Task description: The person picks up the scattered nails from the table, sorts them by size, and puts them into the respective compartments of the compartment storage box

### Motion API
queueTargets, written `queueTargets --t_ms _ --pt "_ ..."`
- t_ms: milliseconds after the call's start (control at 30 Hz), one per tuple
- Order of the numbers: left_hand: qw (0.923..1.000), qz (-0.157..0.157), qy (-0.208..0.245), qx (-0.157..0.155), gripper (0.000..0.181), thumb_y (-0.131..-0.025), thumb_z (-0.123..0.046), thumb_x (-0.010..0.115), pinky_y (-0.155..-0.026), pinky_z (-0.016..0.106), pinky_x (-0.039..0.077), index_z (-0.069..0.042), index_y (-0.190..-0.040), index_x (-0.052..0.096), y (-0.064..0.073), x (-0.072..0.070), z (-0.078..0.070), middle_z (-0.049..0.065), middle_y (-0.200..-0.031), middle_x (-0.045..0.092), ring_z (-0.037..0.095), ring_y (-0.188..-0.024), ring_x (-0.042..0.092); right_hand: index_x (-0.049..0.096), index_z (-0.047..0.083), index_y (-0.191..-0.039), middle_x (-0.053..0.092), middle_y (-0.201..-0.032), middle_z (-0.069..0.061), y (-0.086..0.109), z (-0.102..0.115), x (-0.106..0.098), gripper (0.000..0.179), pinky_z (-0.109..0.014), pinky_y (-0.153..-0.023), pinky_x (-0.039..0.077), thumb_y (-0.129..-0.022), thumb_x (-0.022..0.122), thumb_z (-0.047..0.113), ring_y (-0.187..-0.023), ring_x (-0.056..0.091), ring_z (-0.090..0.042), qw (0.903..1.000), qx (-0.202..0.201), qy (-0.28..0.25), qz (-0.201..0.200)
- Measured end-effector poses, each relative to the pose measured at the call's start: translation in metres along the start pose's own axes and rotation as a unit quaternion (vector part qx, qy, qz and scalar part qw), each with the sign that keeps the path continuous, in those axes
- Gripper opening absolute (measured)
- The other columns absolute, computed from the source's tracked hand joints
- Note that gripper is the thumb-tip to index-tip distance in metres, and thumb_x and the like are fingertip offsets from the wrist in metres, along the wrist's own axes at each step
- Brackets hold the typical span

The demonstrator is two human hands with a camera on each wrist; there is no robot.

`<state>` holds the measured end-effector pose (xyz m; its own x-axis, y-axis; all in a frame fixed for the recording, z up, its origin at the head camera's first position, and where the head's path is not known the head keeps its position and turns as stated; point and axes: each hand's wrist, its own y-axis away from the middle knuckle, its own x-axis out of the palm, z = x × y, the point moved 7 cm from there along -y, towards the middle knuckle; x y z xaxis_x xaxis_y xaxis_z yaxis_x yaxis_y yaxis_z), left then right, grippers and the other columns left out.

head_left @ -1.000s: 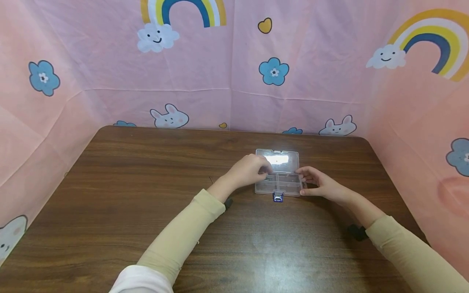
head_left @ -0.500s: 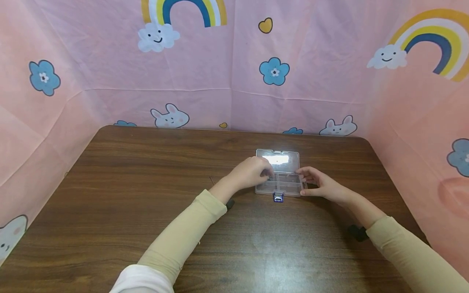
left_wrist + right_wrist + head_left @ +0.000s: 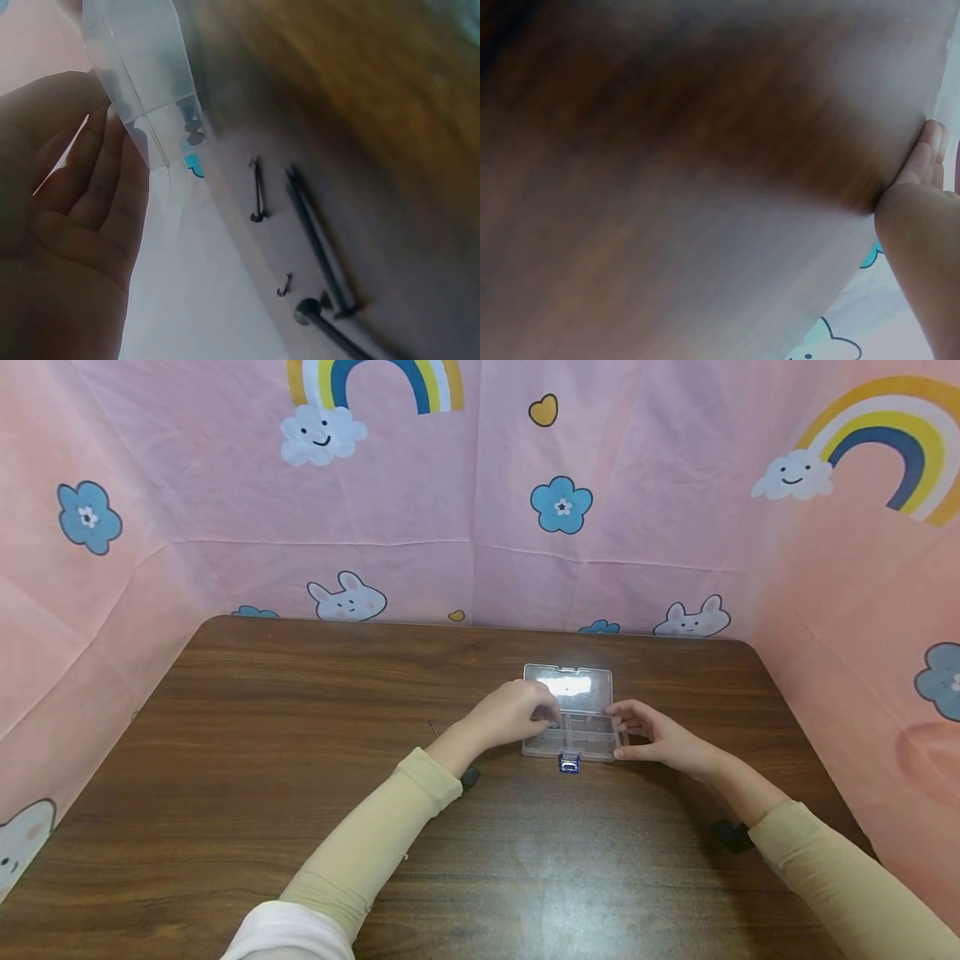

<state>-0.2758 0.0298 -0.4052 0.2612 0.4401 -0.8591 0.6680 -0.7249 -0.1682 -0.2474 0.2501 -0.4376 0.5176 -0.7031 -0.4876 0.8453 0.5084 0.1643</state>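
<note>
A clear plastic compartment box (image 3: 592, 747) lies on the table, its transparent lid (image 3: 592, 697) folded back and a blue clasp (image 3: 569, 763) at the front. My left hand (image 3: 510, 714) reaches over its left side, fingers bent down into the back left compartment. Small metal pieces show by those fingertips; whether they are pinched is hidden. In the left wrist view, dark nail heads (image 3: 194, 133) show through the box wall, beside the left hand. My right hand (image 3: 656, 739) holds the box's right end between thumb and fingers.
Nails of different sizes lie on the table left of the box, among them a long nail (image 3: 319, 244) and a short nail (image 3: 257, 191). One thin nail (image 3: 432, 727) shows beside the left wrist. Printed pink cloth (image 3: 420, 577) stands around the wooden table (image 3: 300, 710).
My left hand's fingers have shifted very slightly right within the back left compartment, and the metal pieces there look moved a little. My right hand and the box stay put.
</note>
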Motion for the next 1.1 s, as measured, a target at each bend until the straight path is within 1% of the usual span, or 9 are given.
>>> queueTargets --t_ms 233,533,600,767,967,1100 --pt "0.9999 -0.008 0.011 0.005 0.013 -0.097 -0.004 0.075 -0.086 0.027 0.059 -0.013 -0.104 0.081 0.005 -0.005 0.003 0.000 -0.105 0.079 0.012 -0.094 0.071 0.044 0.000 -0.151 0.051 -0.138 -0.020 -0.001 0.000 0.000 0.061 -0.009 -0.103 0.041 -0.099 0.074 0.009 -0.125 0.050 -0.024 1.0000 0.000 -0.001 0.000" --pt "0.9997 -0.022 0.010 -0.003 0.010 -0.098 -0.006 0.075 -0.091 0.029 0.060 -0.012 -0.104 0.080 0.014 -0.015 0.014 0.001 -0.106 0.078 0.014 -0.099 0.072 0.043 0.000 -0.152 0.050 -0.140 -0.020 -0.001 0.001 -0.001 0.063 -0.009 -0.103 0.041 -0.099 0.075 0.010 -0.126 0.049 -0.027 1.0000 0.002 0.003 0.001" --pt "0.9997 -0.024 0.007 -0.006 0.010 -0.097 -0.006 0.075 -0.094 0.030 0.060 -0.012 -0.104 0.080 0.016 -0.017 0.016 0.001 -0.108 0.078 0.015 -0.102 0.073 0.043 0.000 -0.152 0.050 -0.140 -0.020 -0.001 0.001 -0.001 0.063 -0.009 -0.103 0.041 -0.099 0.075 0.010 -0.127 0.048 -0.028 1.0000 0.005 0.005 0.001" --pt "0.9994 -0.025 0.003 -0.025 0.013 -0.098 -0.005 0.073 -0.095 0.031 0.060 -0.012 -0.107 0.080 0.023 -0.023 0.024 0.002 -0.111 0.078 0.016 -0.104 0.073 0.043 0.000 -0.152 0.050 -0.141 -0.020 -0.001 0.004 -0.001 0.063 -0.010 -0.103 0.041 -0.099 0.075 0.010 -0.127 0.048 -0.028 0.9999 0.009 0.008 0.001" --pt "0.9981 -0.026 -0.002 -0.055 0.013 -0.098 -0.005 0.073 -0.090 0.030 0.059 -0.012 -0.106 0.081 0.032 -0.032 0.036 0.001 -0.108 0.077 0.015 -0.097 0.069 0.044 -0.001 -0.151 0.051 -0.138 -0.020 0.000 0.008 -0.001 0.062 -0.012 -0.103 0.042 -0.098 0.075 0.010 -0.126 0.048 -0.028 0.9999 0.009 0.008 0.001" --pt "0.9975 -0.027 -0.003 -0.064 0.011 -0.097 -0.006 0.074 -0.087 0.030 0.058 -0.012 -0.104 0.080 0.039 -0.037 0.045 0.001 -0.106 0.076 0.015 -0.094 0.068 0.044 -0.001 -0.151 0.051 -0.138 -0.020 0.000 0.007 -0.001 0.062 -0.011 -0.103 0.041 -0.098 0.075 0.010 -0.127 0.048 -0.030 0.9999 0.009 0.009 0.001"
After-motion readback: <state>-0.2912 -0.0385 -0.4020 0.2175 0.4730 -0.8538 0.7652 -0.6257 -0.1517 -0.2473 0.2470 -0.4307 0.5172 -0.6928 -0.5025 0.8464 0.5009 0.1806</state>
